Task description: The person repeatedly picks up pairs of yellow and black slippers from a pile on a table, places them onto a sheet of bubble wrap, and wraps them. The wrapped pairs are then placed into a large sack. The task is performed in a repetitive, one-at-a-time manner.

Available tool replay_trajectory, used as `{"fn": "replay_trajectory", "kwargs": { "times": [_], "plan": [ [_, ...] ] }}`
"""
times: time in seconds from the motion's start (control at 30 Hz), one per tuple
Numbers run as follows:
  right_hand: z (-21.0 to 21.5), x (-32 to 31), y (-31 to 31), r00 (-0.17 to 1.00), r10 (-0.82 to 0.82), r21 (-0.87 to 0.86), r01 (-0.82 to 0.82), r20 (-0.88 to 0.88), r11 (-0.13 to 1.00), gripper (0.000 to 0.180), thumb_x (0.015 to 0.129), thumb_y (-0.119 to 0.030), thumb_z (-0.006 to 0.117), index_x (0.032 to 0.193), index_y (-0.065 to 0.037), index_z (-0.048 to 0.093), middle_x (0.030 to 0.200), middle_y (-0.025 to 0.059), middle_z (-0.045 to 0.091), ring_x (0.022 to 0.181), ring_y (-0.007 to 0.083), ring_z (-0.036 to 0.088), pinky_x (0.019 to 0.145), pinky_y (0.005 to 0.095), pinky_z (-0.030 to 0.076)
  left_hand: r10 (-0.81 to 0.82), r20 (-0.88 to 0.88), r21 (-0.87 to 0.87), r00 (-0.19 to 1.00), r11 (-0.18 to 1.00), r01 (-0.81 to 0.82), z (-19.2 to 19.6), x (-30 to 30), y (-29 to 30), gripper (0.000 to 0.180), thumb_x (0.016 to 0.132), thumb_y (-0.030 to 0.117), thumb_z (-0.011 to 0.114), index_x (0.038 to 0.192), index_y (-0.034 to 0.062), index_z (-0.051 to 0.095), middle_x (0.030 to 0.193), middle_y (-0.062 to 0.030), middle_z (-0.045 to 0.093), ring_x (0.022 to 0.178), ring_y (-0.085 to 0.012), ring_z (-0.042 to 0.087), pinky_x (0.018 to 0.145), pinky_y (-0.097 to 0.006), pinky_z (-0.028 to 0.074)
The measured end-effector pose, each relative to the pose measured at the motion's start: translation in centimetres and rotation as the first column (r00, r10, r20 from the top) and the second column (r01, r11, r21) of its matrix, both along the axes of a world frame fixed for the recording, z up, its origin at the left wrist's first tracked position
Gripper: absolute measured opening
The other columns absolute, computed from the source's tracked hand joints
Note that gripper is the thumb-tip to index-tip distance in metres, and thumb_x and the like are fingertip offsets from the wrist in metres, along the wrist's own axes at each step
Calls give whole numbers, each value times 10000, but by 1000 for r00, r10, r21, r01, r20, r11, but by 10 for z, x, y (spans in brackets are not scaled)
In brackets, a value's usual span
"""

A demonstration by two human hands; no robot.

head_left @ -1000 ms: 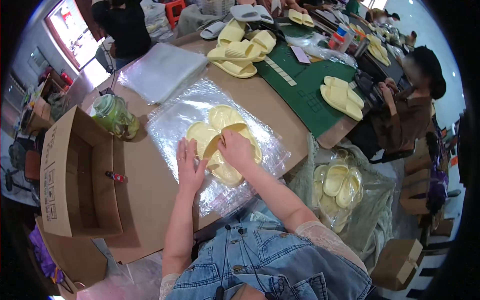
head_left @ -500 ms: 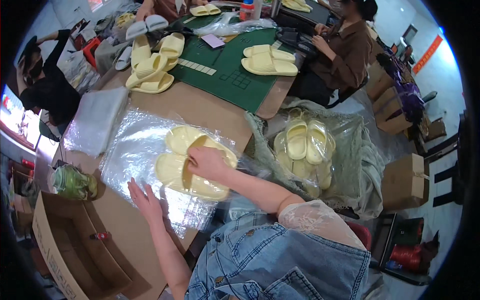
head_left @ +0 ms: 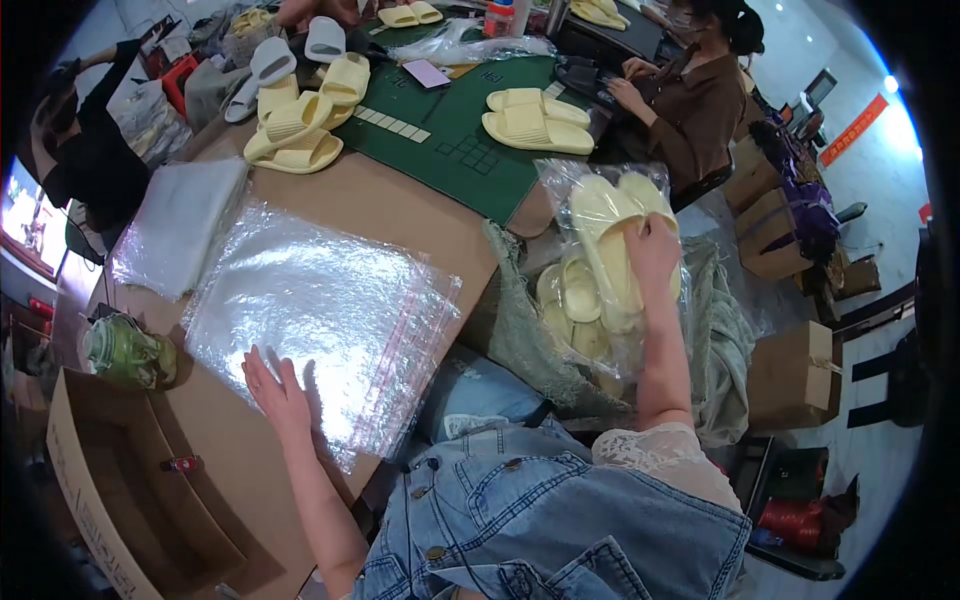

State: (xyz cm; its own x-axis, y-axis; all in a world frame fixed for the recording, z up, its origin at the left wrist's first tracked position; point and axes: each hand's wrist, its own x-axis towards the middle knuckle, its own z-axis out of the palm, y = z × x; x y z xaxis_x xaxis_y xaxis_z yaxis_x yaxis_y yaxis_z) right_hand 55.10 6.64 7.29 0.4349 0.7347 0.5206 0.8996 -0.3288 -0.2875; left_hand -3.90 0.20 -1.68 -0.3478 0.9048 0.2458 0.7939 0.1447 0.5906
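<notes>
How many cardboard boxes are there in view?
3, maybe more hidden: an open box at the table's near left end, and two boxes on the floor to the right.
</notes>
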Motion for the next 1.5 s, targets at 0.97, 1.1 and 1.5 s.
{"fn": "replay_trajectory", "kwargs": {
  "times": [0.97,1.1,1.5],
  "plan": [
    [-182,-95,18,749,119,-254,-363,-652,896,264,956,-225,567,1077,-21,684,983,160,713,894,263,681,812,419,523,5,-35,-47,999,999,-6,3,0,-5,531,1007,220,493,1465,-26,386,1516,-271,370,1436,-428,288,1178,-500,236],
    [-118,-83,41,637,338,375,-81,-693,923,118,911,-90,629,1009,-40,673,784,68,626,714,154,583,682,262,477,10,-14,-21,1000,1000,-10,-2,-3,-7,572,984,224,535,1475,-23,377,1534,-283,340,1453,-430,258,1192,-504,206],
    [-71,-34,256,887,359,6,-374,-291,927,725,804,-342,728,1396,-7,477,1321,285,568,1253,426,514,1014,498,453,-1,-39,32,999,999,3,-1,0,0,601,936,256,612,1435,-20,421,1516,-278,363,1436,-451,275,1185,-524,220]
  ]
}}
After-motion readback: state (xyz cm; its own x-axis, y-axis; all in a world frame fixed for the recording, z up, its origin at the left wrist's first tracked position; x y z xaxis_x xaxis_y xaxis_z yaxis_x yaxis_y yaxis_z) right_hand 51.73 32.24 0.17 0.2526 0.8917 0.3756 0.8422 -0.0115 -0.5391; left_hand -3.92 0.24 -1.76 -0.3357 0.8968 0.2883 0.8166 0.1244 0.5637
